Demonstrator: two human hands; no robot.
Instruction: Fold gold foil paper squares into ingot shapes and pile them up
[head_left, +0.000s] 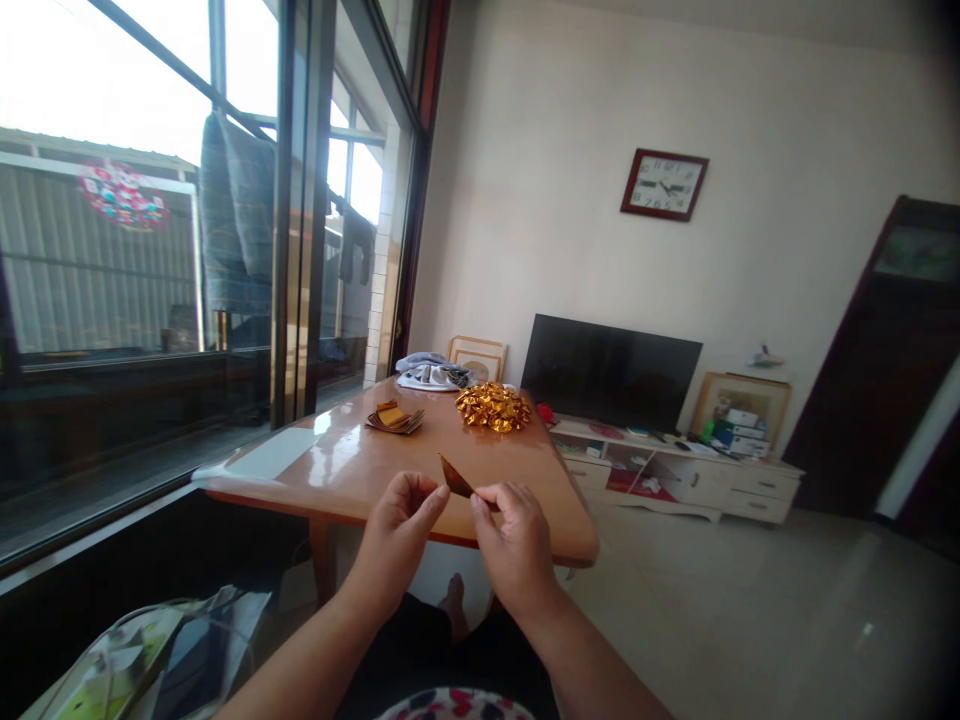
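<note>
My left hand [396, 530] and my right hand [514, 540] are raised just past the table's near edge, pinching a small folded gold foil paper piece [455, 478] between them. Its dark-gold tip points up, and my fingers hide part of it. On the orange-brown wooden table [337, 450] lie a flat stack of gold paper strips [394, 420] and a loose, heaped mound of folded gold foil pieces [493, 407]. Both lie beyond my hands, out of reach of my fingertips.
A folded grey-and-white cloth [429, 373] and a picture frame [477, 358] stand at the table's far end. Large windows [300, 220] run along the left. Behind the table are a low white TV cabinet [675, 478] and a dark television [611, 370].
</note>
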